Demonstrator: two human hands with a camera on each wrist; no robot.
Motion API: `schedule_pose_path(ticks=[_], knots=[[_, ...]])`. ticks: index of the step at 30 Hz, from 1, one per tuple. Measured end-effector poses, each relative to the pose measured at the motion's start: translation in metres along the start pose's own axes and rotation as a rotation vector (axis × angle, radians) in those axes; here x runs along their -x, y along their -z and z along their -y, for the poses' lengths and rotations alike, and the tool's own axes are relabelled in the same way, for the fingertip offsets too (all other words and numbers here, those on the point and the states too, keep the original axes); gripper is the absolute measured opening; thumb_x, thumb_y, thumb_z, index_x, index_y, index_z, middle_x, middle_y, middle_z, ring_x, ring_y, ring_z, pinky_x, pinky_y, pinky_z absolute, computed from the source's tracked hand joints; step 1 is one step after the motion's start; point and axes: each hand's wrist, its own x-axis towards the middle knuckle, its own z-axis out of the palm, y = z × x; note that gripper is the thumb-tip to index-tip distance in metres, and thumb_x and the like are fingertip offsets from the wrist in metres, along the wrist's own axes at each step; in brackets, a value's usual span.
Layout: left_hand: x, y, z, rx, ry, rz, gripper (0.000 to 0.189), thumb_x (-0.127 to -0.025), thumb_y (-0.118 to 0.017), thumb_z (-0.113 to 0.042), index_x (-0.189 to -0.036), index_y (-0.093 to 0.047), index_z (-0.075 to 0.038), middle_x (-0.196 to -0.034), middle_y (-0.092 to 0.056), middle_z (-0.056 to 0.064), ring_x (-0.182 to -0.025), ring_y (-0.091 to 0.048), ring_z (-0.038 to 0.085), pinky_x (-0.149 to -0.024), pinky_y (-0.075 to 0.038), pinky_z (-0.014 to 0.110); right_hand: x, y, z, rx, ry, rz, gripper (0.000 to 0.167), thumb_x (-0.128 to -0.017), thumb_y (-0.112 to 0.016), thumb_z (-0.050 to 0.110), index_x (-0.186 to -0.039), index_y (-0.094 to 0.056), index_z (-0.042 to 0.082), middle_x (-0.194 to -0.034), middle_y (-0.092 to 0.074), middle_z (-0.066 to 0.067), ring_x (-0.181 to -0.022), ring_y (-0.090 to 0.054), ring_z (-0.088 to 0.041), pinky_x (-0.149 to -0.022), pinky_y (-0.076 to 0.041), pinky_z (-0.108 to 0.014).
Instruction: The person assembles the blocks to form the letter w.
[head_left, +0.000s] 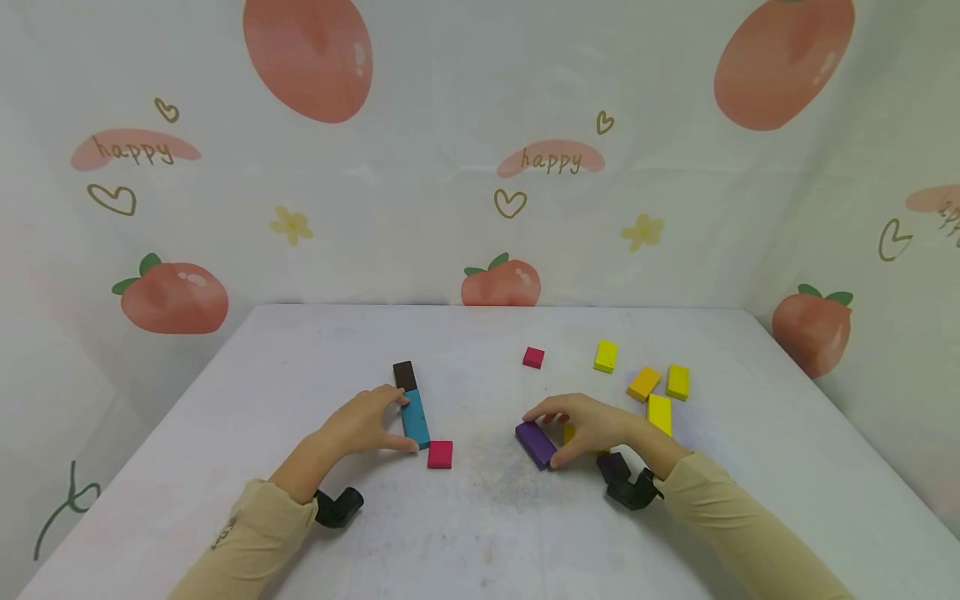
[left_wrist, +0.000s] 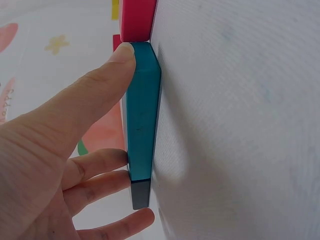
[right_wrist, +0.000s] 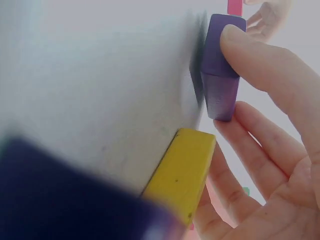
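On the left, a flat blue block [head_left: 416, 419] lies end to end with a black block [head_left: 404, 375] at its far end, and a red block [head_left: 440, 454] touches its near corner. My left hand [head_left: 367, 423] spreads along the blue block's left side. Its thumb touches the near end and the fingertips meet the edge by the black block. My right hand [head_left: 587, 423] grips a purple block [head_left: 536, 444] between thumb and fingers, holding it tilted against the table in the right wrist view. Under that palm lies a yellow block [right_wrist: 182, 170], partly hidden.
Beyond the right hand stand several yellow blocks [head_left: 606, 356] and an orange-yellow block [head_left: 643, 383]. A small red block [head_left: 533, 357] lies farther back in the middle. A dark purple block [head_left: 614, 467] sits beneath the right wrist. Patterned cloth [head_left: 420, 225] hangs behind the white table [head_left: 480, 542].
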Motion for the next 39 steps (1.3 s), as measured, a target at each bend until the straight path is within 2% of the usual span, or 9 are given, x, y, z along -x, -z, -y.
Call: schedule_pose_path(ticks=[5, 14, 27, 34, 39], knots=[[0.000, 0.000, 0.000, 0.003, 0.004, 0.002, 0.070, -0.069, -0.079, -0.042, -0.122, -0.056, -0.002, -0.136, -0.049, 0.021, -0.123, -0.046, 0.041, -0.104, -0.040, 0.054, -0.002, 0.000, 0.003, -0.025, 0.004, -0.020, 0.054, -0.078, -0.075, 0.022, -0.126, -0.054, 0.009, -0.125, -0.059, -0.007, -0.111, -0.055, -0.026, -0.098, -0.048, -0.041], [0.000, 0.001, -0.001, 0.003, -0.004, 0.001, 0.070, -0.069, -0.079, -0.043, -0.121, -0.056, -0.002, -0.135, -0.050, 0.021, -0.123, -0.046, 0.041, -0.104, -0.040, 0.054, -0.008, -0.004, 0.010, -0.044, -0.036, -0.071, 0.058, -0.077, -0.076, 0.026, -0.128, -0.052, 0.011, -0.126, -0.058, -0.005, -0.110, -0.056, -0.021, -0.097, -0.050, -0.036], [0.001, 0.002, -0.002, 0.008, -0.007, 0.002, 0.070, -0.070, -0.079, -0.042, -0.121, -0.056, -0.001, -0.135, -0.050, 0.021, -0.123, -0.046, 0.041, -0.103, -0.040, 0.054, -0.017, -0.013, 0.019, -0.086, -0.044, -0.191, 0.058, -0.076, -0.077, 0.023, -0.126, -0.053, 0.004, -0.124, -0.059, -0.012, -0.104, -0.061, -0.022, -0.094, -0.052, -0.036], [0.001, 0.002, -0.002, 0.009, 0.000, 0.005, 0.070, -0.070, -0.079, -0.042, -0.122, -0.056, -0.002, -0.135, -0.049, 0.022, -0.123, -0.046, 0.041, -0.103, -0.040, 0.054, -0.023, -0.018, 0.029, -0.119, -0.114, -0.220, 0.058, -0.076, -0.077, 0.024, -0.126, -0.052, 0.005, -0.124, -0.058, -0.012, -0.106, -0.060, -0.023, -0.092, -0.053, -0.037], [0.001, 0.001, -0.002, 0.009, 0.004, 0.005, 0.070, -0.069, -0.079, -0.042, -0.122, -0.056, -0.002, -0.135, -0.049, 0.021, -0.123, -0.046, 0.041, -0.103, -0.041, 0.054, -0.027, -0.021, 0.035, -0.129, -0.135, -0.233, 0.060, -0.075, -0.078, 0.021, -0.125, -0.052, 0.001, -0.125, -0.057, -0.015, -0.105, -0.061, -0.026, -0.090, -0.054, -0.037]])
